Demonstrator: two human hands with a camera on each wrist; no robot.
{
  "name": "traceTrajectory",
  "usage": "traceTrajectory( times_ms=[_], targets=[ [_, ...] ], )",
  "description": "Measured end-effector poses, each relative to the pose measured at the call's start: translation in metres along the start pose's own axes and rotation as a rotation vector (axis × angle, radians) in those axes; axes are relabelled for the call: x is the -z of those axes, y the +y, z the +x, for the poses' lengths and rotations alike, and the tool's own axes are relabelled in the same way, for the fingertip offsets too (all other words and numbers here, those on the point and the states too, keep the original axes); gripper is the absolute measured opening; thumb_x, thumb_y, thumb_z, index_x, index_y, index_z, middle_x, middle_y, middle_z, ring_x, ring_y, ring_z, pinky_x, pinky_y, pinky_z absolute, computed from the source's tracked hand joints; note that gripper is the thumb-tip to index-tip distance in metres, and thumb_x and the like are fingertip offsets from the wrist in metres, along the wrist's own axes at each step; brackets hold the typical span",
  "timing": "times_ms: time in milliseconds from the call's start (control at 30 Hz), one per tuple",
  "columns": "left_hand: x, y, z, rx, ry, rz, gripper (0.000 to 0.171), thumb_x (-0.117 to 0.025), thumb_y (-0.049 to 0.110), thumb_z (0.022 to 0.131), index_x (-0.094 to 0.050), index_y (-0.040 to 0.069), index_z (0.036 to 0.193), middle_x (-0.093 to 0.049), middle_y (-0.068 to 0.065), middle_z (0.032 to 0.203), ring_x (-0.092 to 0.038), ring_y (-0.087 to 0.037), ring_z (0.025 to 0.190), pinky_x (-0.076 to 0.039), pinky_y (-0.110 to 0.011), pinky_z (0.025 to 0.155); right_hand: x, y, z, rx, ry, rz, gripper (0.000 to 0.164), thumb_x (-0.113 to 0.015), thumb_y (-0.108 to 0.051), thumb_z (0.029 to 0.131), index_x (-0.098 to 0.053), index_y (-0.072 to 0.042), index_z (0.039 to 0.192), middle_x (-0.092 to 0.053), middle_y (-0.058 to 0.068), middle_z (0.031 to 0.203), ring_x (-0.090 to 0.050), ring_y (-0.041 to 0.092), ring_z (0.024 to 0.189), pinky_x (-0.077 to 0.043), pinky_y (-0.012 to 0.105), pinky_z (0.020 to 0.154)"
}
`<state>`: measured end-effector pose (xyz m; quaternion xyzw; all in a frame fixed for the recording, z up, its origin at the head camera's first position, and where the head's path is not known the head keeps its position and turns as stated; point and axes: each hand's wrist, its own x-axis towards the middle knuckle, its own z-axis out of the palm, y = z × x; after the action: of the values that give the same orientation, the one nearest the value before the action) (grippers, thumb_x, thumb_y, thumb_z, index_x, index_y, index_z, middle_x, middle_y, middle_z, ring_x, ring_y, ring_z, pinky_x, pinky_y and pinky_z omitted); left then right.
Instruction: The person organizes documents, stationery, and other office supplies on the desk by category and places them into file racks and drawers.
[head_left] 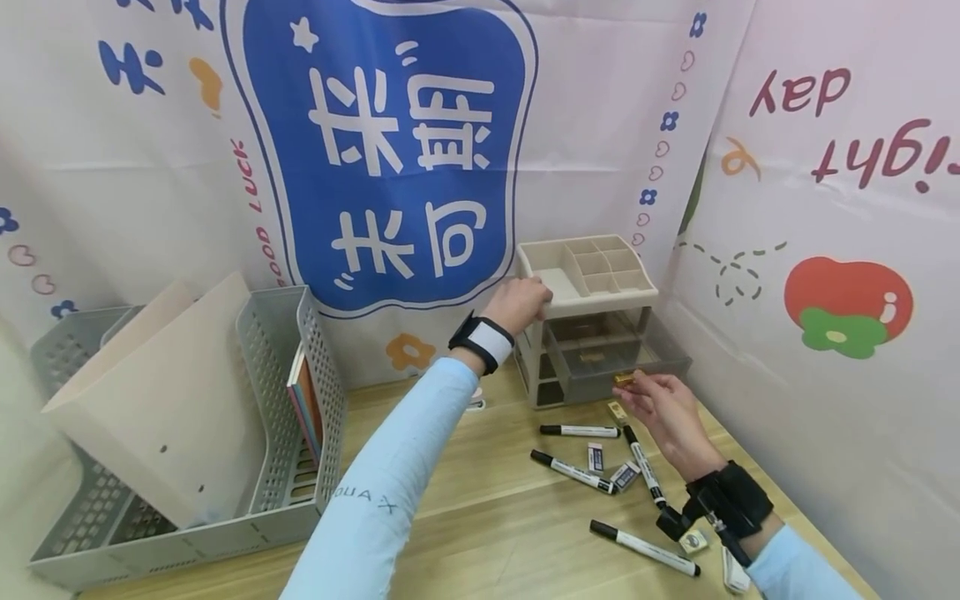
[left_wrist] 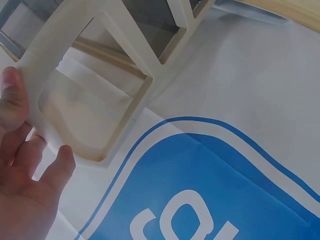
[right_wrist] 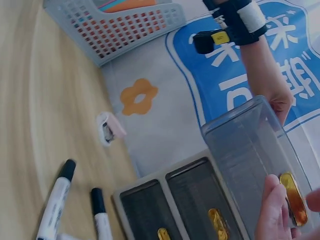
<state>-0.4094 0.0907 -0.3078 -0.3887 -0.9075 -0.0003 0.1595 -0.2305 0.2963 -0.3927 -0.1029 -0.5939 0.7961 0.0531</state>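
A beige desktop organizer (head_left: pixel 600 302) with a compartmented top stands at the back of the table. My left hand (head_left: pixel 519 302) grips its upper left edge; in the left wrist view the thumb (left_wrist: pixel 12 95) lies against the pale frame. The upper grey see-through drawer (head_left: pixel 592 384) is pulled out. At the drawer's front right, my right hand (head_left: pixel 666 414) pinches a small shiny gold piece (right_wrist: pixel 293 199) between thumb and fingers. Its exact kind cannot be told. Smaller gold shapes show on the lower drawers in the right wrist view, perhaps reflections.
Several black-capped markers (head_left: pixel 579 431), two small erasers (head_left: pixel 595 457) and a yellowish block (head_left: pixel 693 541) lie on the table. A grey file rack (head_left: pixel 180 546) with folders and booklets stands at left. A small pink-and-white item (right_wrist: pixel 110 128) sits beside the organizer. Printed cloth hangs behind.
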Motion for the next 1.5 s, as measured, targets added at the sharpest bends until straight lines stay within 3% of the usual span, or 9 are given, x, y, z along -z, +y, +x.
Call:
traceTrajectory(
  times_ms=[233,333,500,600,767,933,1100,1267,1500],
  targets=[
    [0.004,-0.001,0.001,-0.013,0.003,-0.019,0.017,-0.073,0.019,0.089,-0.075,0.014,0.106,-0.071,-0.007,0.106,-0.069,-0.021,0.091,-0.056,-0.031,0.080,0.024,0.024,-0.002,0.001,-0.092,-0.297,0.050,-0.043,-0.008,0.105,-0.023,0.016,0.143,-0.053,0.016,0.122,-0.068,0.006,0.095,-0.054,0.019,0.092],
    [0.003,-0.001,0.001,-0.023,0.004,-0.025,0.017,-0.073,0.018,0.090,-0.075,0.013,0.106,-0.071,-0.008,0.107,-0.069,-0.021,0.092,-0.057,-0.031,0.080,0.035,0.044,-0.001,0.038,-0.112,-0.623,0.048,-0.055,-0.006,0.099,-0.039,0.018,0.137,-0.061,0.020,0.116,-0.067,0.012,0.090,-0.056,0.023,0.083],
    [-0.001,-0.001,0.000,-0.038,0.011,-0.010,0.017,-0.072,0.018,0.091,-0.074,0.012,0.107,-0.069,-0.009,0.107,-0.069,-0.020,0.091,-0.057,-0.030,0.078,0.044,0.074,0.004,0.249,-0.130,-1.213,0.035,-0.074,-0.013,0.084,-0.065,0.008,0.111,-0.068,0.020,0.099,-0.066,0.029,0.087,-0.054,0.039,0.073],
    [-0.001,-0.002,-0.002,-0.027,0.018,-0.012,0.018,-0.072,0.017,0.091,-0.074,0.012,0.108,-0.068,-0.008,0.107,-0.068,-0.019,0.090,-0.057,-0.028,0.078,0.044,0.083,0.008,0.301,-0.143,-1.371,0.039,-0.081,-0.016,0.078,-0.067,0.006,0.108,-0.066,0.018,0.093,-0.062,0.029,0.083,-0.052,0.041,0.069],
    [-0.004,-0.001,-0.006,-0.009,0.032,-0.057,0.022,-0.068,0.011,0.094,-0.070,0.009,0.115,-0.066,-0.009,0.125,-0.065,-0.022,0.113,-0.056,-0.030,0.089,0.042,0.089,0.012,0.251,-0.141,-1.465,0.048,-0.087,-0.021,0.074,-0.064,0.007,0.106,-0.058,0.018,0.091,-0.051,0.021,0.072,-0.045,0.034,0.058],
    [-0.013,0.013,-0.019,0.043,0.092,-0.201,0.042,-0.057,0.004,0.098,-0.051,0.001,0.139,-0.040,-0.016,0.156,-0.035,-0.029,0.148,-0.038,-0.036,0.117,0.046,0.096,0.014,0.238,-0.144,-1.477,0.037,-0.088,-0.020,0.073,-0.059,0.000,0.082,-0.048,0.012,0.082,-0.043,0.020,0.069,-0.037,0.030,0.054],
    [-0.023,0.035,-0.052,0.147,0.230,-0.454,0.051,-0.054,0.008,0.100,-0.037,-0.004,0.147,-0.038,-0.022,0.154,-0.044,-0.032,0.141,-0.039,-0.037,0.116,0.047,0.097,0.012,0.233,-0.140,-1.451,0.036,-0.088,-0.019,0.072,-0.058,-0.001,0.079,-0.046,0.012,0.083,-0.043,0.020,0.068,-0.037,0.029,0.055],
    [-0.037,0.056,-0.085,0.263,0.316,-0.685,0.049,-0.057,0.021,0.102,-0.044,-0.004,0.142,-0.051,-0.022,0.141,-0.054,-0.035,0.129,-0.046,-0.043,0.109,0.046,0.096,0.010,0.260,-0.120,-1.432,0.042,-0.090,-0.018,0.069,-0.061,0.002,0.090,-0.050,0.015,0.088,-0.047,0.020,0.070,-0.042,0.031,0.056],
    [-0.060,0.083,-0.113,0.268,0.332,-0.898,0.041,-0.051,0.033,0.104,-0.056,-0.001,0.127,-0.062,-0.018,0.122,-0.065,-0.029,0.110,-0.056,-0.039,0.092,0.047,0.104,0.008,0.322,-0.101,-1.369,0.048,-0.091,-0.013,0.065,-0.056,-0.001,0.095,-0.055,0.009,0.079,-0.049,0.019,0.067,-0.040,0.031,0.055]
  ],
)
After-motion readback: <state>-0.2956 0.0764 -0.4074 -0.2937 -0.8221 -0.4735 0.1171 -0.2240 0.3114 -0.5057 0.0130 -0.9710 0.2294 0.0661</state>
